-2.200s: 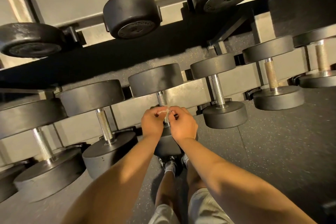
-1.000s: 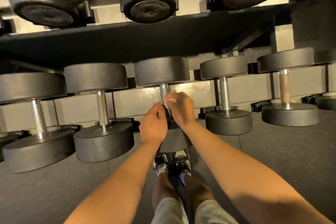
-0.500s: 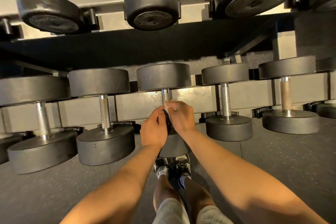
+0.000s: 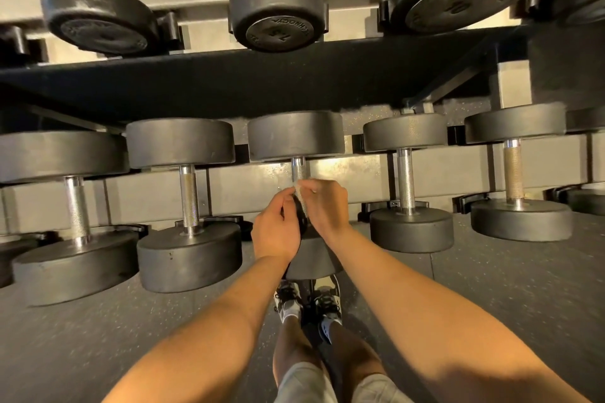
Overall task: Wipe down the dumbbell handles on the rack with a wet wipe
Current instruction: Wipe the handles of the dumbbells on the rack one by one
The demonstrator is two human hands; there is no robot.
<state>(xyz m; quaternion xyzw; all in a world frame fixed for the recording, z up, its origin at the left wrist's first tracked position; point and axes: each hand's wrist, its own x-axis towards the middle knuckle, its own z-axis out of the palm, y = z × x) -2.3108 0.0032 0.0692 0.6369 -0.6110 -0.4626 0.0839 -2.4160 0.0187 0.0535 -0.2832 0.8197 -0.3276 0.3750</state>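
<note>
Left hand (image 4: 276, 229) and right hand (image 4: 327, 206) both pinch the wet wipe (image 4: 299, 196) around the middle dumbbell handle (image 4: 298, 168) on the rack (image 4: 327, 85). I can't tell whether the neighbouring handles are done.

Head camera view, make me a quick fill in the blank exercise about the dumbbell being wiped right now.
1. The left hand and right hand both pinch the wet wipe at a dumbbell's ____.
2. Of the two rack rows in view, that dumbbell sits in the ____ one.
3. Counting that row's visible metal bars from the left, it is the ____.
Missing words: handle; lower; third.
</note>
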